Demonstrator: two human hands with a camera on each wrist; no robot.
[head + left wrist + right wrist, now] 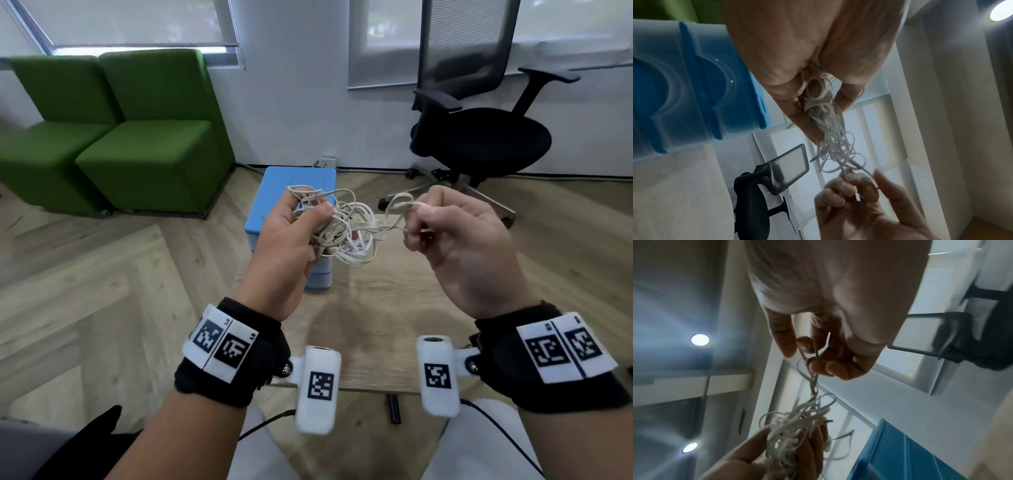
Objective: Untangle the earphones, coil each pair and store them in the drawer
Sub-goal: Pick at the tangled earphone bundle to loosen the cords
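mid-frame in the head view, left hand clutches the tangled earphones; right hand pinches one loop drawn rightward. risk: a hard pull cinches knots tighter. blue drawer unit sits behind.

Soft daylight is coming through the shaded white-blind windows; round ceiling lamps are flaring, wrist views blurring and bending edges.

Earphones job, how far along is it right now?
Nothing looks finished. The earphones are one white tangle gripped in the left hand, while the right hand pinches a strand out of it. Untangling, coiling and storing in the blue drawer unit all remain.
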